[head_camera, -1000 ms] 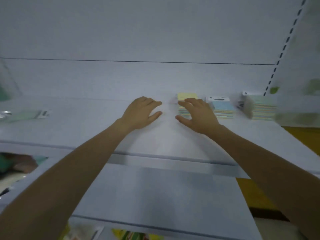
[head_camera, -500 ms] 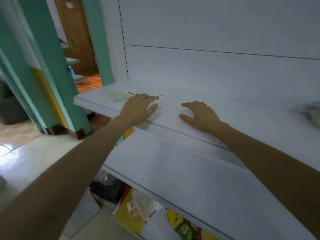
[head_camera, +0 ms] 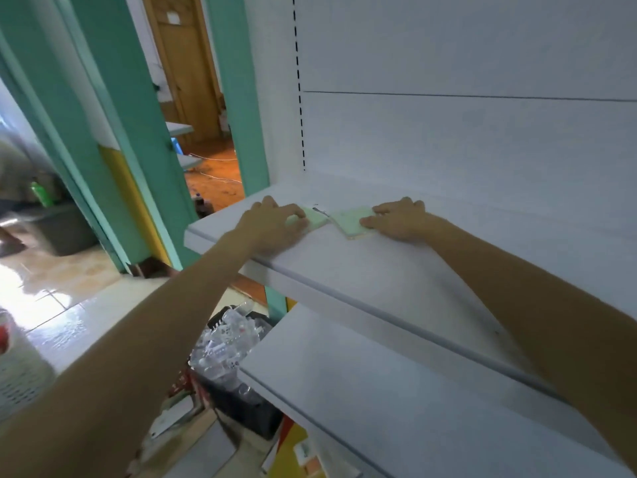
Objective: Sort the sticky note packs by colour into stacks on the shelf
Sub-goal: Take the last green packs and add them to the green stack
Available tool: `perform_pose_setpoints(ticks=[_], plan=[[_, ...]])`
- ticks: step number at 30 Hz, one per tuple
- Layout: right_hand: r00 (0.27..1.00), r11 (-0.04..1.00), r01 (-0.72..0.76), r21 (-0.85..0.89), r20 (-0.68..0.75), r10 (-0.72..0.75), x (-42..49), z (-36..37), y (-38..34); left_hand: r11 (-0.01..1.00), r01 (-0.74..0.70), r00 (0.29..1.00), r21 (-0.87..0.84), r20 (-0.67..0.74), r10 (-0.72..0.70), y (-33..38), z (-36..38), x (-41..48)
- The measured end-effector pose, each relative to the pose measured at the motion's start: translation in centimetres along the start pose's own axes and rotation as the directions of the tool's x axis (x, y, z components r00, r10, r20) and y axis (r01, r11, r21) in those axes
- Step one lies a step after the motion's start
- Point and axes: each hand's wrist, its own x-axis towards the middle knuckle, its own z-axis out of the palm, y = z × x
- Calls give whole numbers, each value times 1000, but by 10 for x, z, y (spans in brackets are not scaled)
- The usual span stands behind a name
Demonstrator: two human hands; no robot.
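While both hands rest on the shelf (head_camera: 396,281), each grips a green pack: left hand (head_camera: 275,225), right hand (head_camera: 401,219)

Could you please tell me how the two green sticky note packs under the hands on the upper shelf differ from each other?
The left pack lies under the left hand, fingers covering much of it; the right pack shows most of its top, with the right hand touching only its right edge. The right pack sits turned at an angle, one corner toward the shelf front; the left pack's pose is mostly hidden. Both are pale green and lie flat, side by side.
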Motion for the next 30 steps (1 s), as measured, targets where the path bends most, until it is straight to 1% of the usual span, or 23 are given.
perform_pose_setpoints(ticks=[2,3,5,7,8,9,11,13,15,16,18,20,21,23,26,28,30], plan=[[999,999,-6,33,45,4,15,-8,4,996,-41,998,-76,39,44,-5,-3,17],[999,999,-5,49,35,3,22,-11,8,993,-73,994,-97,69,80,-6,-5,26],[998,999,-41,15,-43,41,30,-13,14,986,-116,985,-116,117,130,-7,-10,43],[980,988,-155,-18,-133,151,32,-11,15,982,-132,975,-132,160,153,-6,-13,59],[965,974,-224,-19,-141,219,30,-9,13,981,-121,973,-150,176,146,-4,-16,65],[953,960,-278,-24,-134,272,29,-5,11,981,-102,973,-165,187,133,-4,-18,71],[940,944,-330,-17,-93,327,28,0,7,974,-90,972,-206,193,131,-4,-22,80],[938,941,-337,41,-70,339,24,1,2,962,-105,966,-251,205,158,-5,-24,86],[939,939,-326,114,-79,335,17,-3,-2,926,-109,957,-361,214,196,-9,-25,92],[939,936,-313,162,-96,330,13,-4,-4,895,-109,951,-432,216,220,-11,-25,94],[935,913,-261,312,-154,320,5,-2,-6,816,-94,943,-570,212,257,-15,-28,96],[917,871,-161,464,-256,306,-4,3,-10,728,-84,940,-681,189,285,-16,-31,100],[904,856,-105,506,-310,294,-9,6,-12,684,-85,938,-724,173,299,-16,-32,100],[873,854,-21,519,-407,269,-18,10,-16,597,-99,938,-796,126,323,-14,-31,99],[818,841,77,535,-516,253,-32,15,-15,464,-153,945,-873,8,328,-9,-26,97],[778,838,108,535,-570,264,-42,16,-9,375,-185,943,-908,-57,327,0,-22,95],[735,845,118,521,-619,279,-53,14,-3,283,-184,937,-941,-81,340,13,-17,90]])
